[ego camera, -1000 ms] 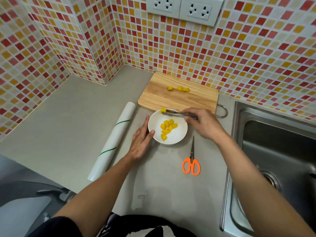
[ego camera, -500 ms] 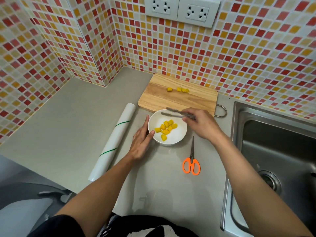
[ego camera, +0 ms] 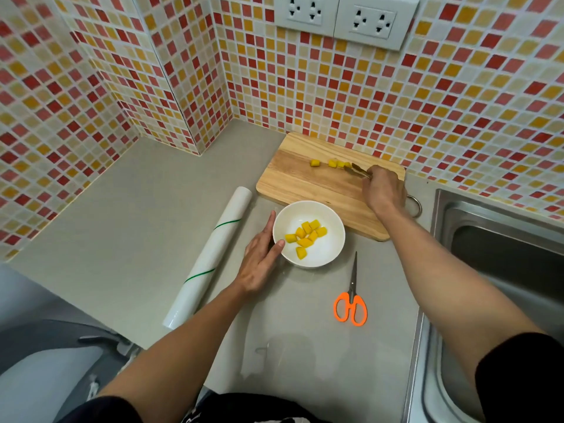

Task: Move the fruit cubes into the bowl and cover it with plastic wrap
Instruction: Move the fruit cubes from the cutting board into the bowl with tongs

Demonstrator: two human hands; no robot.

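A white bowl [ego camera: 323, 256] stands on the grey counter and holds several yellow fruit cubes [ego camera: 306, 236]. My left hand [ego camera: 259, 261] rests open against the bowl's left rim. A few more fruit cubes [ego camera: 332, 163] lie at the back of the wooden cutting board [ego camera: 293, 178]. My right hand [ego camera: 383, 190] is over the board, gripping metal tongs [ego camera: 357, 170] whose tips reach the rightmost cube. A roll of plastic wrap [ego camera: 210, 254] lies left of the bowl.
Orange-handled scissors [ego camera: 351, 303] lie on the counter, in front and to the right of the bowl. A steel sink [ego camera: 500, 270] borders the counter on the right. Tiled walls with two sockets [ego camera: 345, 16] close off the back and left.
My right hand dropped a cube from the tongs into the bowl, then moved back over the board to the remaining cubes. My left hand stayed at the bowl.
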